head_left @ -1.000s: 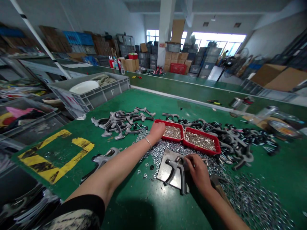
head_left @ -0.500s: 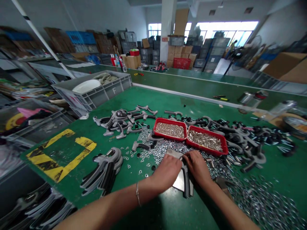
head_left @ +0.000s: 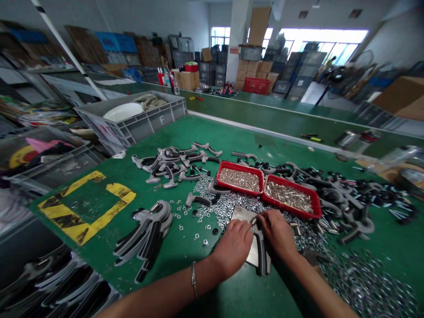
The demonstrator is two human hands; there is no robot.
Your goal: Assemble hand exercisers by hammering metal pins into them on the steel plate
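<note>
My left hand (head_left: 233,247) lies closed over a grey-and-black metal hand grip (head_left: 260,254), which rests on a steel plate (head_left: 240,215) on the green workbench (head_left: 202,269). The fingertips of my right hand (head_left: 276,234) pinch a small silver pin (head_left: 253,220) at the top of the grip. My hands hide most of the grip and plate. Steel washers (head_left: 225,205) lie scattered around the plate. Just beyond sit two red trays, one of small silver parts (head_left: 240,179), the other of silver pins (head_left: 289,196).
A stack of assembled grips (head_left: 145,234) lies left of my hands, beside a yellow-and-black taped rectangle (head_left: 88,207). Heaps of grip parts (head_left: 170,165) (head_left: 344,201) flank the trays. A grey crate marked F (head_left: 142,126) stands at the far left corner.
My left hand has moved from the nearer red tray to the grip on the plate. Several grips now lie stacked at the left. The view has shifted slightly.
</note>
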